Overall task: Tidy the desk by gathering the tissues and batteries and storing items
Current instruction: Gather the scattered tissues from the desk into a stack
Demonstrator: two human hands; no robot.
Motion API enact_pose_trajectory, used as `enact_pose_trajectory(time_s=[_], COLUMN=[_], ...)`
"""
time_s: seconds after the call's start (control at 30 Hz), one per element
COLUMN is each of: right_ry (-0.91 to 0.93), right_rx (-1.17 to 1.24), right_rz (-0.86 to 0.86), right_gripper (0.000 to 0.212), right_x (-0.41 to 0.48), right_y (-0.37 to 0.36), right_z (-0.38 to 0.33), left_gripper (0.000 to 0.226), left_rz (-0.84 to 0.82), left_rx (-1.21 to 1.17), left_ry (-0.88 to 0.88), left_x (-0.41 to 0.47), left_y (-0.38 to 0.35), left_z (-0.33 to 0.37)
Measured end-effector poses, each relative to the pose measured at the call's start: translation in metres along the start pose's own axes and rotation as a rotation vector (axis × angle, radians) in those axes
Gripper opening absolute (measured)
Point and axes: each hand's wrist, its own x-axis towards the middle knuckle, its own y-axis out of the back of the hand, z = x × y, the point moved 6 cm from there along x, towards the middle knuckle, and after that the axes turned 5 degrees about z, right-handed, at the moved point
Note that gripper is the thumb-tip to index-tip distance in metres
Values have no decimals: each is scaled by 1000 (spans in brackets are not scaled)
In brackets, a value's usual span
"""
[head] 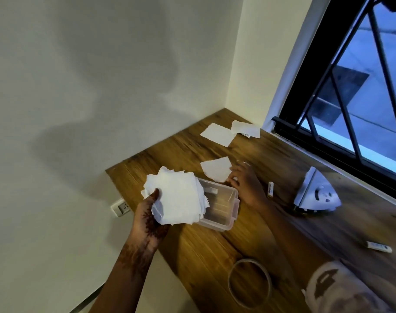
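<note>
So the stack of tissues [178,198] is up off the desk in the left hand [150,219], thumb clamped over the near corner, hovering right above the clear plastic container [224,205]. The edges are already fanned out and ragged, so that grip looks loose to me. One tilt and half the pile slides off, either into the box crooked or over the desk's left edge onto the floor.

The right hand [244,180] is down on a loose tissue [216,169] just past the container, fingertips pressed on its near corner. Looks more like a press than a proper pinch, hard to say for sure. If it drags instead of lifting, the sheet could crumple or tear.

Two more tissues [231,133] sit well back by the window corner, overlapping, with something small and dark peeking out under one. Reaching that far with a floppy stack in the other hand is where I'd expect a spill.

One battery [270,189] lies just beside the right wrist, so the forearm could easily nudge it rolling. Another battery [378,246] is near the front right. There's already something pale inside the container, can't tell what. The white triangular gadget [315,194] by the window is out of the way.
</note>
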Motion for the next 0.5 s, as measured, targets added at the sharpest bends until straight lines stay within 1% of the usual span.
enact_pose_trajectory(time_s=[0.03,0.07,0.1,0.13,0.17,0.23,0.3,0.37,0.43,0.5], right_ry=[-79,-189,-285,-334,-334,-270,-222,-203,-164,-106], right_rx=[120,259,375,448,467,517,574,599,585,535], right_rz=[30,59,77,107,143,166,113,32,-27,-37], right_gripper=[12,12,14,14,14,11,10,8,8,10], right_x=[3,6,8,11,15,19,16,9,0,-9], right_y=[6,12,18,25,34,50,58,55,49,43], right_z=[-1,-2,-6,-12,-22,-50,-82,-109,-134,-156], left_gripper=[22,13,23,35,37,16,25,26,24,35], left_rz=[-11,-52,-94,-115,-107,-87,-66,-60,-50,-23], left_rx=[1,-51,-133,-193,-229,-247,-269,-265,-257,-245], left_ry=[22,72,108,155,168,153,111,83,89,109], left_x=[2,7,9,13,17,22,21,20,20,19], left_y=[1,-2,-6,-8,-8,-8,-13,-21,-27,-32], left_z=[0,0,2,0,-1,-1,3,9,12,13])
